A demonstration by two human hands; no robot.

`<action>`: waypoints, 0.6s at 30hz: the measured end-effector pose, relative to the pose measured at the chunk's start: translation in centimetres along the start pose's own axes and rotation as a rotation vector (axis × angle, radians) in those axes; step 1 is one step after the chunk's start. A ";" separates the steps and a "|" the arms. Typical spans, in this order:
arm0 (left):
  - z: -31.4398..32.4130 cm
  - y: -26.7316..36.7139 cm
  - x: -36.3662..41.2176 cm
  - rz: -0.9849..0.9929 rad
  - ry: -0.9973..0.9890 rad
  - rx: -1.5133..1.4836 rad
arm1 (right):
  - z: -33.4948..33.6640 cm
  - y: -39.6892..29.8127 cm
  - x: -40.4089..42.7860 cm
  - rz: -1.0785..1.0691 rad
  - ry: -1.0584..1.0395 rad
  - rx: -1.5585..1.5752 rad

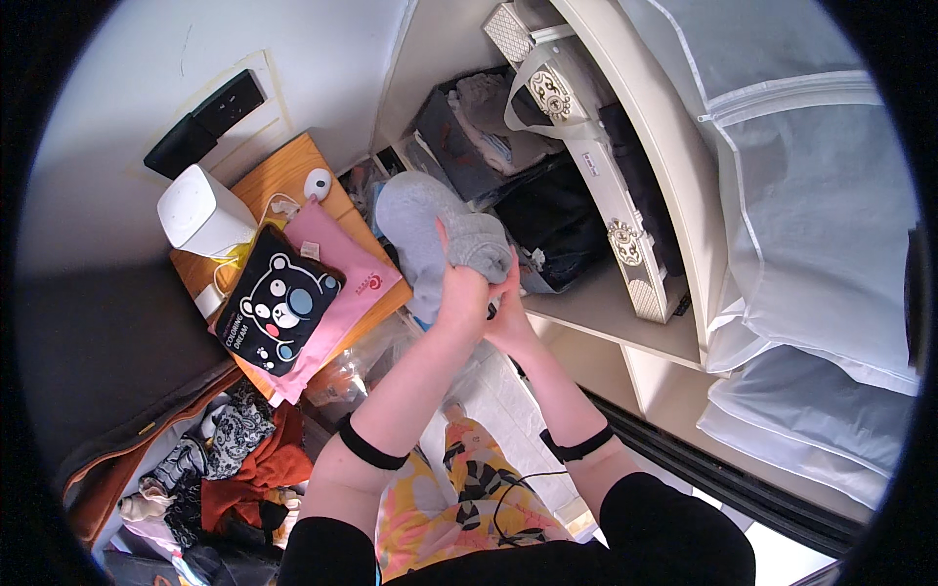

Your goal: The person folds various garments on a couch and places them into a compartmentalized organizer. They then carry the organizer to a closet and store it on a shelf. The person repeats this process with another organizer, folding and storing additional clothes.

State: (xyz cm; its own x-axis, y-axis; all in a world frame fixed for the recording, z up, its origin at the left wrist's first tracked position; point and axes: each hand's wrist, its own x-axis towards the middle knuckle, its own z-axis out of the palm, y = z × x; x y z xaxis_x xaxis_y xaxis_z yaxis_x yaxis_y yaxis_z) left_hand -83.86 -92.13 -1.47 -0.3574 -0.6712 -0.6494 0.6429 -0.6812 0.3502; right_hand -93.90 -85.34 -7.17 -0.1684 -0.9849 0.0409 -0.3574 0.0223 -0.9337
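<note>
Both of my hands grip a rolled bundle of grey cloth (480,247), its coiled end facing me. My left hand (463,293) is around its near left side, with a finger up along the roll. From the right, my right hand (509,319) presses against the lower end, its fingers close to those of the left. Just behind and left of the roll is a larger pale grey soft item (414,227), fuzzy in look; whether it joins the roll cannot be told. The palms are hidden.
At left, a wooden bedside table (388,267) holds a black bear-print pouch (282,300), a pink bag (344,256) and a white box-shaped device (205,209). Clothes (249,469) lie in an open compartment below left. An open wardrobe (608,315) with dark fabric bins (549,220) stands right.
</note>
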 end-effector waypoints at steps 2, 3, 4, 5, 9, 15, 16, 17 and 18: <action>1.1 -0.6 -0.6 0.065 -0.008 -0.053 | 1.3 0.3 1.0 0.128 0.144 0.312; 1.5 -0.7 -0.9 0.091 -0.002 -0.087 | 1.9 0.8 1.7 0.173 0.215 0.499; 1.7 -0.4 -0.9 0.061 -0.030 -0.089 | 0.4 1.0 2.0 -0.124 0.263 -0.344; 1.9 -0.2 -0.9 0.031 -0.057 -0.090 | 0.3 1.8 2.9 -0.006 0.272 -0.083; 0.4 1.7 0.1 0.051 -0.007 -0.035 | -0.3 5.2 9.2 0.332 0.254 0.578; -6.7 1.5 0.8 0.043 0.046 0.148 | -3.6 6.0 18.3 -0.094 0.218 -0.793; -7.8 1.0 1.1 -0.011 0.061 0.146 | -3.7 6.2 20.0 -0.150 0.225 -0.868; -8.9 0.5 1.3 -0.052 0.070 0.151 | -3.9 6.4 21.5 -0.089 0.232 -0.955; -10.0 -0.2 1.4 -0.094 0.077 0.155 | -3.9 6.7 22.9 -0.147 0.209 -1.033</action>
State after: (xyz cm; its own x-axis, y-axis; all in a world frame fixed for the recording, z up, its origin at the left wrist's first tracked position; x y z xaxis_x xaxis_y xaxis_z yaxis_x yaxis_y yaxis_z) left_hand -77.74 -90.06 -9.21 -0.3538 -0.5823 -0.7320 0.4951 -0.7806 0.3816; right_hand -103.72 -107.05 -11.13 -0.1801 -0.9428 0.2807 -0.9768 0.1377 -0.1640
